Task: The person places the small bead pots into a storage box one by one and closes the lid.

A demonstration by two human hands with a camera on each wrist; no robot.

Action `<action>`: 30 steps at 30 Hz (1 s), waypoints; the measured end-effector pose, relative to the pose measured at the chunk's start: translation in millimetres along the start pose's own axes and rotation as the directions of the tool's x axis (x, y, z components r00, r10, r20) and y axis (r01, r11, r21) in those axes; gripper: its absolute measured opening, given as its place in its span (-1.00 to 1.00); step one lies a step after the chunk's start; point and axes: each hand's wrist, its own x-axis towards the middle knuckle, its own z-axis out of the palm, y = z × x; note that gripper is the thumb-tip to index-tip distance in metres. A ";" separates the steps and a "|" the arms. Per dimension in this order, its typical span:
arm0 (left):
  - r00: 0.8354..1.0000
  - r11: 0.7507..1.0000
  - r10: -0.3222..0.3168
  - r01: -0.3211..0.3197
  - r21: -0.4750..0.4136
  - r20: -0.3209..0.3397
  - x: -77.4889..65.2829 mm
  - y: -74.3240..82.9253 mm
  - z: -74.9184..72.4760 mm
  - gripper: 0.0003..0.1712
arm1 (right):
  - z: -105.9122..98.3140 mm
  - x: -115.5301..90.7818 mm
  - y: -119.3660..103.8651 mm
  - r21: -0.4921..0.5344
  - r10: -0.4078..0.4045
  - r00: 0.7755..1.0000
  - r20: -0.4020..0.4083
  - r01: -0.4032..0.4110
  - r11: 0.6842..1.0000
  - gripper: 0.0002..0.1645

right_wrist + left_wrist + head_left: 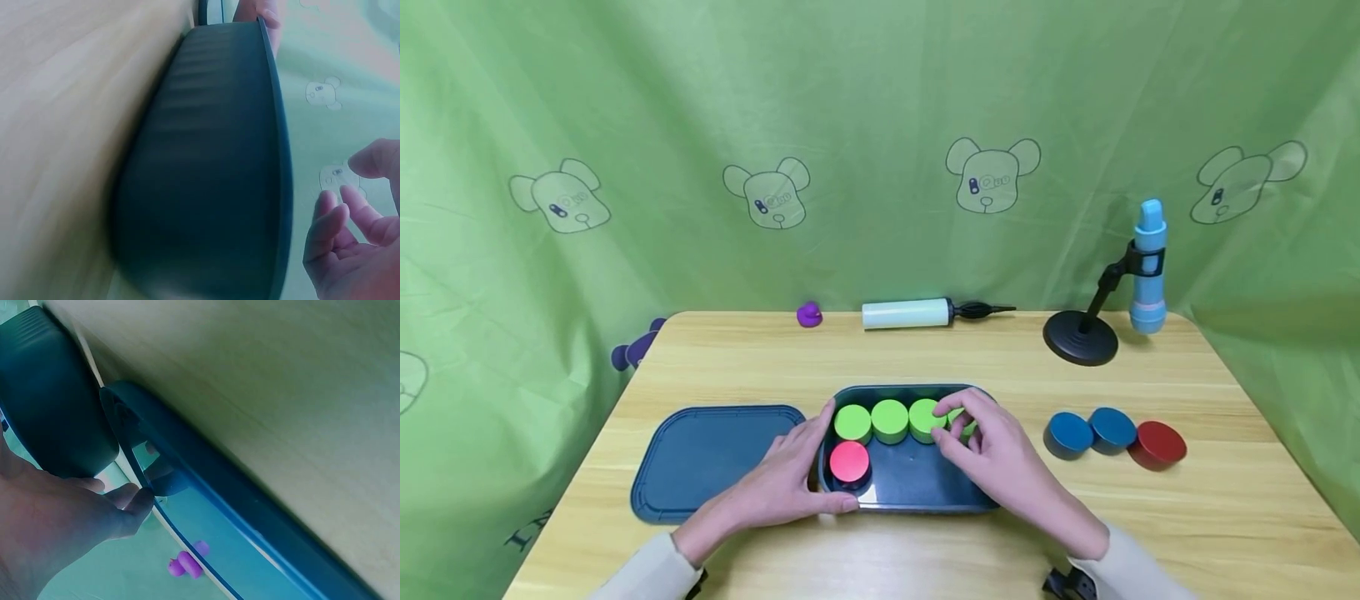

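Note:
A dark blue rectangular box (917, 475) sits at the middle of the table. In its back row stand several green round blocks (890, 421), the rightmost partly hidden behind my right hand. A pinkish-red round block (850, 462) stands at its front left. My left hand (782, 479) rests against the box's left end, fingers extended along the side and thumb at the front corner. Over the right end hovers my right hand (992, 450), fingers loosely bent beside the rightmost green block. The right wrist view shows a gap between thumb and fingers, with nothing held.
A flat dark blue lid (715, 458) lies left of the box. To the right are two blue round blocks (1069, 435) and a red one (1157, 445). At the back are a purple duck (809, 314), a hand pump (910, 313) and a black stand (1081, 337) holding a light-blue cylinder (1148, 283).

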 end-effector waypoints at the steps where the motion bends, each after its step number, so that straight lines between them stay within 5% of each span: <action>1: 1.000 1.000 -0.001 0.001 0.003 -0.001 -0.2 -0.4 -0.4 0.54 | -2.6 -0.6 0.5 0.001 0.003 1.000 -0.010 -0.003 1.000 -0.78; 15: 1.000 1.000 -0.001 0.000 0.008 0.004 0.7 -0.7 -1.5 0.55 | -55.4 -17.4 20.1 -0.035 0.063 0.980 -0.187 -0.071 0.997 -0.80; 30: 1.000 1.000 0.003 -0.003 0.007 0.007 1.2 -1.7 -1.0 0.55 | -119.4 -48.8 81.5 -0.080 0.192 0.920 -0.341 -0.231 0.970 -0.78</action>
